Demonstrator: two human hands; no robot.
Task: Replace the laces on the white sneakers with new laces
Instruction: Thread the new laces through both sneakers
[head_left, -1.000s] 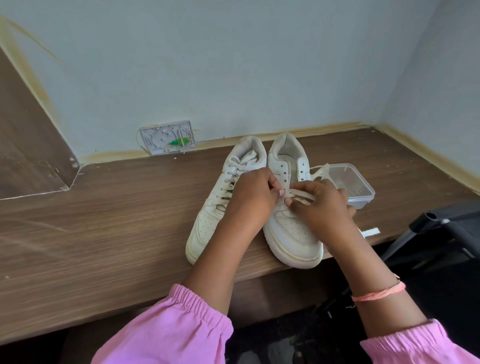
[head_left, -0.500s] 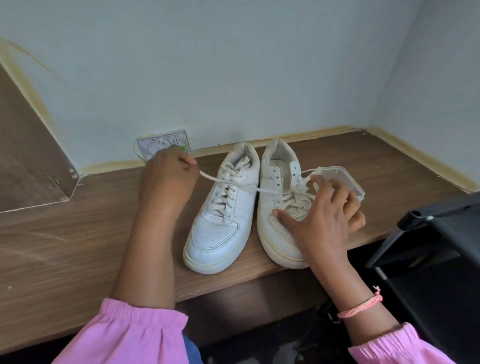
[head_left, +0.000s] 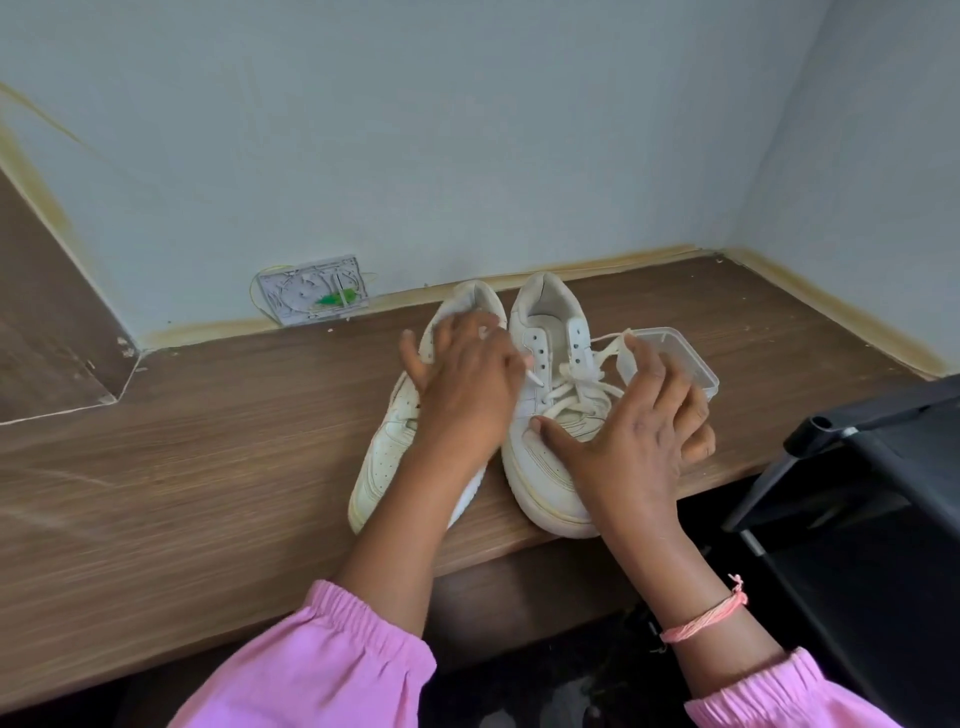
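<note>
A: Why do both sneakers sit at the counter (head_left: 208, 467) edge?

B: Likely for reach. The right hand (head_left: 631, 441), fingers spread, steadies the right sneaker (head_left: 545, 467).

A: And the left hand (head_left: 467, 389)?

B: It appears to pinch the lace (head_left: 535, 378) tip beside the empty eyelets, probably to thread it.

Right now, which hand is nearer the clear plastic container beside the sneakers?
Right. The right hand has fingers reaching over the clear plastic container; the left hand is over the left white sneaker, farther away.

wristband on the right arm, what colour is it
Pink-orange wristband, clearest in the head view.
</note>
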